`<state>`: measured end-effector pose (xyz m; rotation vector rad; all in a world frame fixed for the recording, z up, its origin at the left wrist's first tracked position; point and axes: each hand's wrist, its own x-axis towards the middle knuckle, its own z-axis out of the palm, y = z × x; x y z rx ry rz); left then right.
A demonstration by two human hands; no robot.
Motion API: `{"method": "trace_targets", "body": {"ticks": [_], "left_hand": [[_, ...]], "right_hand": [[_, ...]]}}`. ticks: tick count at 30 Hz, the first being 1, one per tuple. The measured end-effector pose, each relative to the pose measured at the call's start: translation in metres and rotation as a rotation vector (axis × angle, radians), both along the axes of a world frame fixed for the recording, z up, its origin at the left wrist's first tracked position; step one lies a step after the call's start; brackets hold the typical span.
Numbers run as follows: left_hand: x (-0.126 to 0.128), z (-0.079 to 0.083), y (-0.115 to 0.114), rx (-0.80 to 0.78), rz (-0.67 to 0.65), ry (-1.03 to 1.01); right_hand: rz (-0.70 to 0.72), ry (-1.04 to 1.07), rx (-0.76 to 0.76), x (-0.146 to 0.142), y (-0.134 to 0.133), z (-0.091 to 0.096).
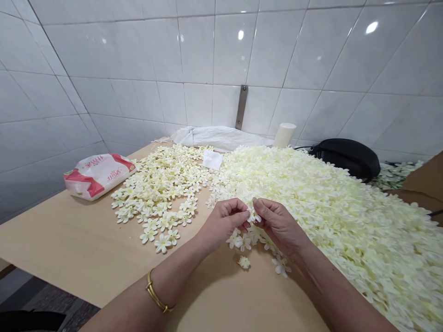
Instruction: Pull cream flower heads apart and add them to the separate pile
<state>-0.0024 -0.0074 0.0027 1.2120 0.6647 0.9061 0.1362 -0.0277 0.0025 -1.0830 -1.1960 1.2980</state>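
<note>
Between my two hands is a small white artificial flower [254,216], pinched by the fingertips over the near edge of a flower heap. My left hand [228,219] is closed, thumb against forefinger at the flower's left side. My right hand [277,221] grips the flower's other side, its thumb uppermost. Fingers cover part of the flower. Below them a single small flower piece [244,263] and a loose white flower [281,265] lie on the table. The large heap of pale yellow-white flowers [346,221] spreads to the right.
A smaller spread of flowers [155,184] lies left of centre on the wooden table [86,244]. Beyond it are a tissue pack [100,175], a white paper piece [212,159], a white cylinder [284,135] and a black bag [348,159]. A tiled wall [197,50] closes the back.
</note>
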Motion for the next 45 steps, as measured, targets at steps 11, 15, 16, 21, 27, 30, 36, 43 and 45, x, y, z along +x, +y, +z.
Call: {"method": "trace_targets", "body": {"ticks": [11,15,16,21,27,30,36,43,45], "left_hand": [[-0.005,-0.007,0.016,-0.149,0.142,-0.181],[-0.005,-0.01,0.02,-0.076,0.23,-0.107],[-0.004,-0.01,0.02,-0.045,0.259,-0.062],[-0.002,-0.006,0.015,0.065,0.294,0.099],[0.002,-0.005,0.008,0.028,0.088,0.0],[0.003,-0.006,0.007,0.053,0.163,0.029],[0.002,-0.004,0.004,0.132,0.19,0.072],[0.001,-0.001,0.001,0.181,0.167,0.025],[0.002,-0.001,0.0,0.21,0.155,0.067]], "right_hand": [[-0.183,0.124,0.11,0.01,0.004,0.003],[-0.211,0.087,0.117,0.009,0.004,0.002],[-0.213,0.068,0.119,0.008,0.004,0.002],[-0.192,-0.115,0.166,0.004,0.001,0.001],[-0.158,-0.33,0.189,0.001,-0.002,0.001],[-0.136,-0.297,0.174,0.0,-0.001,0.001],[-0.124,-0.387,0.183,0.0,-0.004,0.001],[-0.216,-0.239,0.117,0.002,-0.001,-0.002],[-0.193,-0.161,0.079,0.002,0.0,-0.002]]}}
